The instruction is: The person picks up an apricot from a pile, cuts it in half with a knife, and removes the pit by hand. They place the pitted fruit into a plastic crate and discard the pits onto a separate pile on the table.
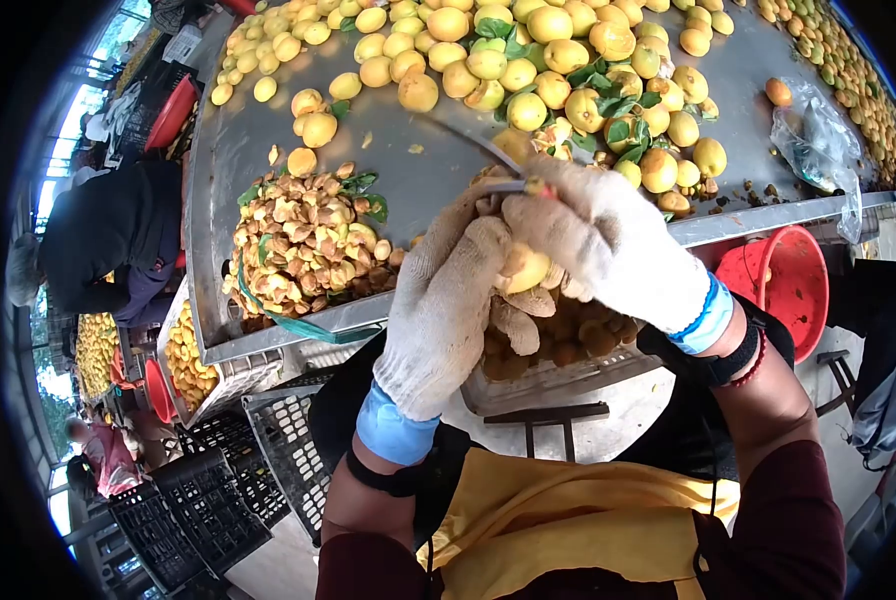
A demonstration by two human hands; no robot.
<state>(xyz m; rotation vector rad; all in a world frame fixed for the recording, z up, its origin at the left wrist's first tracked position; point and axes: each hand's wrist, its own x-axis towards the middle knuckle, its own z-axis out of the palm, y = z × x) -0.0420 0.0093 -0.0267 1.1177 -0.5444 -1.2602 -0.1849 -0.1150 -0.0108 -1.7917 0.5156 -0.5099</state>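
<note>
My left hand (438,290), in a knitted white glove, is closed around a yellow apricot-like fruit (524,268). The gloved right hand (608,240) meets it over the table edge, fingers closed on a tool with a thin metal blade (483,143) and a bit of red by the grip. That blade points up and left over the tabletop. How its edge meets the fruit is hidden by the gloves. Below both hands sits a crate (493,395) with brownish-orange fruit. To their left lies a heap of small yellow-brown pieces (303,245).
Many yellow fruits (558,60), some with leaves, cover the back of the metal table (408,165). A clear plastic bag (816,140) lies at right. Red buckets (798,285) and black crates (183,515) stand beside the table. Another person (108,230) bends at the left.
</note>
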